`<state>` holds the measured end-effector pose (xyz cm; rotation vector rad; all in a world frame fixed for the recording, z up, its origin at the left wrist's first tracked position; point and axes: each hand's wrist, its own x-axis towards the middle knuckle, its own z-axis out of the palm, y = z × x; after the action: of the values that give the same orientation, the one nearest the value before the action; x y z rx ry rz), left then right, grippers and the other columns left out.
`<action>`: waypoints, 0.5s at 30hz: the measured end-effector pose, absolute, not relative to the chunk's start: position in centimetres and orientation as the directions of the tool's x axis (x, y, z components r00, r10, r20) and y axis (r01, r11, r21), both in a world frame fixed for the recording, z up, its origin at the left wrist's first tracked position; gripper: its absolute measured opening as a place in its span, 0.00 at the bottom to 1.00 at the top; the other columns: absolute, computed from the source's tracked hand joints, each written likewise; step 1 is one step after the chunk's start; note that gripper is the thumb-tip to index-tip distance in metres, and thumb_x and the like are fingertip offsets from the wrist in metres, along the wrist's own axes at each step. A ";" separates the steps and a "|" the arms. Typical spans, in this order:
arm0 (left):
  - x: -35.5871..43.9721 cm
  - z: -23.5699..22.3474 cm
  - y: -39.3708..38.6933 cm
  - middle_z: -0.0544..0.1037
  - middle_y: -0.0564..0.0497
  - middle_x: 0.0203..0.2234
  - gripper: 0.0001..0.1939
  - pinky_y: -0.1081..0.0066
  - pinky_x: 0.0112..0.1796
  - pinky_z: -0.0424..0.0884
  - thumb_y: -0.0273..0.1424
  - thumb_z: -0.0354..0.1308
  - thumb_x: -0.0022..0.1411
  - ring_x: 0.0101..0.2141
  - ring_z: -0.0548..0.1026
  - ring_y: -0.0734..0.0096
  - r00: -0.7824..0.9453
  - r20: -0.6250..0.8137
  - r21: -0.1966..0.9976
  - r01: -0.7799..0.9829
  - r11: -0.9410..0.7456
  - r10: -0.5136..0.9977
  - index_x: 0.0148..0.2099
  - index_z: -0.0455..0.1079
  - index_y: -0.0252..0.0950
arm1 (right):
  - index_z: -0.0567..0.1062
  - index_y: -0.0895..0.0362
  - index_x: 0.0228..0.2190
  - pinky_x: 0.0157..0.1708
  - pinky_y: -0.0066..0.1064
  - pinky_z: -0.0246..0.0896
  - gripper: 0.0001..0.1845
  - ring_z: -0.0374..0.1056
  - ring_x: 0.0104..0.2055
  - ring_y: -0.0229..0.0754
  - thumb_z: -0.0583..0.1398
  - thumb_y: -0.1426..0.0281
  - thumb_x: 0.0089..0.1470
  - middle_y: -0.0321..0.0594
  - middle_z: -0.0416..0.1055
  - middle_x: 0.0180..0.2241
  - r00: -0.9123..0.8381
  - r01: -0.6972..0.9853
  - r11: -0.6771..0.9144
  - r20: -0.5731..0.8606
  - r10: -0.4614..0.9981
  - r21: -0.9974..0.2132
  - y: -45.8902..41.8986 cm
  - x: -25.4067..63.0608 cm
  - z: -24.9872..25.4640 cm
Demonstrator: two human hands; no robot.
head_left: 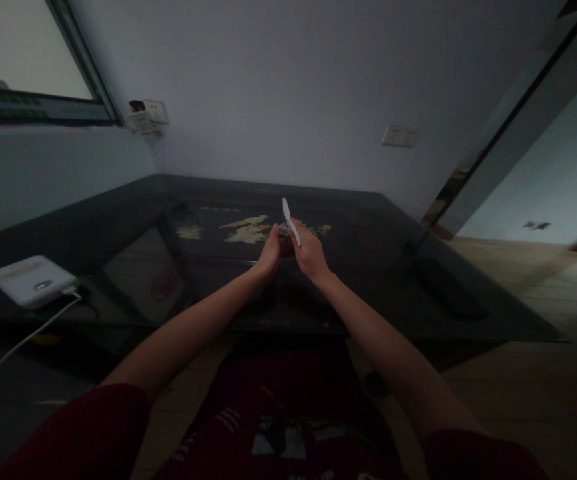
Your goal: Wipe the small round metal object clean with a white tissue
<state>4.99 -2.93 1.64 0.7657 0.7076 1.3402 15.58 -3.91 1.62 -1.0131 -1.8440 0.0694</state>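
Both hands meet over the middle of the dark glass table [368, 280]. My left hand [269, 253] is closed against a small, dark, rounded thing [284, 247] with a silvery patterned top; its kind is hard to make out in the dim light. My right hand [310, 252] has its fingers closed around a thin, narrow white piece [287, 209], which points up and away from me, tilted to the left. The right palm is beside the dark rounded thing, and whether it touches it is hidden.
A white box-shaped device [33, 277] with a white cable [28, 337] sits at the table's left. A dark flat object [448, 287] lies on the right side. Pale bird and flower pictures [246, 230] show on the tabletop. Wall sockets [401, 136] are behind.
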 end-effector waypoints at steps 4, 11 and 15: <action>4.8 2.7 -3.7 0.80 0.45 0.30 0.25 0.67 0.40 0.72 0.41 0.37 0.69 0.36 0.78 0.64 0.162 -0.016 0.767 -0.631 0.116 0.987 0.38 0.72 0.33 | 0.71 0.56 0.53 0.54 0.45 0.62 0.25 0.68 0.54 0.49 0.45 0.59 0.64 0.46 0.74 0.50 -0.092 0.568 0.634 0.725 0.683 -0.525 -3.5 16.5 1.2; 3.7 3.4 -2.9 0.80 0.46 0.30 0.27 0.69 0.37 0.73 0.43 0.35 0.68 0.35 0.77 0.65 0.140 -0.016 0.625 -0.772 0.119 0.990 0.39 0.73 0.34 | 0.59 0.54 0.61 0.62 0.43 0.53 0.26 0.57 0.63 0.44 0.44 0.63 0.65 0.42 0.61 0.61 -0.225 0.506 0.736 0.755 0.616 -0.450 -4.8 15.6 1.4; 3.3 2.7 -2.5 0.80 0.47 0.33 0.26 0.71 0.42 0.72 0.42 0.35 0.68 0.41 0.77 0.66 0.123 -0.026 0.591 -0.799 0.115 0.992 0.45 0.72 0.35 | 0.54 0.50 0.63 0.65 0.43 0.46 0.28 0.45 0.68 0.41 0.46 0.69 0.63 0.36 0.54 0.64 -0.375 0.522 0.777 0.723 0.581 -0.353 -5.7 14.7 1.3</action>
<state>3.27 -2.47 2.70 0.4982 0.4762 1.3868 14.72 -5.73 1.31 -0.8227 -2.0492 0.0815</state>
